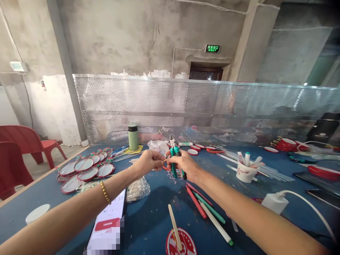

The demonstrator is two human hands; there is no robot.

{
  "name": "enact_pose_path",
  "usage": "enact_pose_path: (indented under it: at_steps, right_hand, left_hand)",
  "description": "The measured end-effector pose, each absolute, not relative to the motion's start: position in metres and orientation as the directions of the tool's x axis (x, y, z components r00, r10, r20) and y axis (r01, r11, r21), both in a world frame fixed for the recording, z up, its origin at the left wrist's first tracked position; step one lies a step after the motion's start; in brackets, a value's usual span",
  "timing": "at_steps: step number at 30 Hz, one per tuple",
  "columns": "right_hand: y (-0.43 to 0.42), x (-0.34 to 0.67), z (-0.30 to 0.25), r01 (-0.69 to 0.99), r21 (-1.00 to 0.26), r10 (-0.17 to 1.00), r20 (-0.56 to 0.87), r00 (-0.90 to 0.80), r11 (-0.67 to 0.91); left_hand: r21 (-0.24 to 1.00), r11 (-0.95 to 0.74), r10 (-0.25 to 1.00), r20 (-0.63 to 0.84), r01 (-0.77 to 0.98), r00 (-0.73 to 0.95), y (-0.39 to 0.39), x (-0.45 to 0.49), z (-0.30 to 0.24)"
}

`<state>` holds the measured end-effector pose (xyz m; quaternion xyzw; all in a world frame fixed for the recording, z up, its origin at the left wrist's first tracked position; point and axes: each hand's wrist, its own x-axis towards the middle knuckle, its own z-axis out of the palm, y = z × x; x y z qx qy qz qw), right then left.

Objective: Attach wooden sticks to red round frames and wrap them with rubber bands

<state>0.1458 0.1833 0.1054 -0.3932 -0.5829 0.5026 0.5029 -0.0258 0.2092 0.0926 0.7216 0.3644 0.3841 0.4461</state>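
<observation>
Green-handled pliers (174, 157) sit clenched in the right hand (184, 163), tips pointing away, above the blue table (156, 216). The left hand (148, 161) pinches a small piece right beside the pliers; it is too small to identify. Judgement: keep the pinch close to the tips, hold the wrists steady, squeeze the handles slowly. Round mirrors (85, 167) lie to the left, pens (204, 207) nearer.

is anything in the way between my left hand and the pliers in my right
Nothing visible. The left hand and the right hand, which grips the teal-handled pliers, nearly meet above the blue table. Only a short open gap shows between the left fingers and the pliers' nose.
</observation>
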Motion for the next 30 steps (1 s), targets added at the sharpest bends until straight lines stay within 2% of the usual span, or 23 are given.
enact_pose_path:
  at_steps: [3, 6, 10, 16, 18, 20, 24, 27, 29, 30]
  right_hand:
    - [0.185, 0.150, 0.107, 0.037, -0.980, 0.975, 0.192, -0.112, 0.197]
    - [0.191, 0.155, 0.107, 0.144, -0.965, 0.976, 0.214, -0.043, 0.218]
    - [0.197, 0.162, 0.105, 0.224, -0.943, 0.969, 0.247, -0.016, 0.244]
    - [0.190, 0.159, 0.105, 0.259, -0.929, 0.964, 0.258, -0.060, 0.265]
    - [0.186, 0.157, 0.108, 0.239, -0.929, 0.959, 0.272, -0.074, 0.282]
    - [0.182, 0.157, 0.113, 0.217, -0.931, 0.955, 0.283, -0.084, 0.295]
    - [0.176, 0.162, 0.123, 0.183, -0.932, 0.950, 0.299, -0.092, 0.312]
    - [0.172, 0.167, 0.126, 0.121, -0.956, 0.963, 0.258, -0.073, 0.265]
    - [0.170, 0.170, 0.125, 0.085, -0.977, 0.980, 0.190, -0.056, 0.194]
    - [0.169, 0.172, 0.124, 0.077, -0.985, 0.987, 0.149, -0.054, 0.153]
  left_hand:
    - [0.883, -0.358, 0.883, 0.214, 0.304, 0.417, 0.220, -0.031, 0.091]
    - [0.768, -0.394, 0.904, 0.223, 0.505, 0.366, 0.236, -0.039, 0.087]
    - [0.649, -0.444, 0.893, 0.260, 0.618, 0.368, 0.255, -0.049, 0.079]
    - [0.407, -0.606, 0.792, 0.219, 0.684, 0.571, 0.252, -0.039, 0.057]
    - [0.263, -0.684, 0.729, 0.206, 0.681, 0.653, 0.246, -0.029, 0.050]
    - [0.177, -0.714, 0.699, 0.204, 0.677, 0.685, 0.243, -0.019, 0.048]
    - [0.162, -0.714, 0.697, 0.258, 0.681, 0.669, 0.258, 0.001, 0.067]
    - [0.177, -0.720, 0.684, 0.344, 0.671, 0.643, 0.278, 0.006, 0.092]
    - [0.187, -0.629, 0.746, 0.416, 0.754, 0.519, 0.286, 0.001, 0.103]
    - [0.151, -0.563, 0.787, 0.400, 0.812, 0.471, 0.287, -0.005, 0.105]
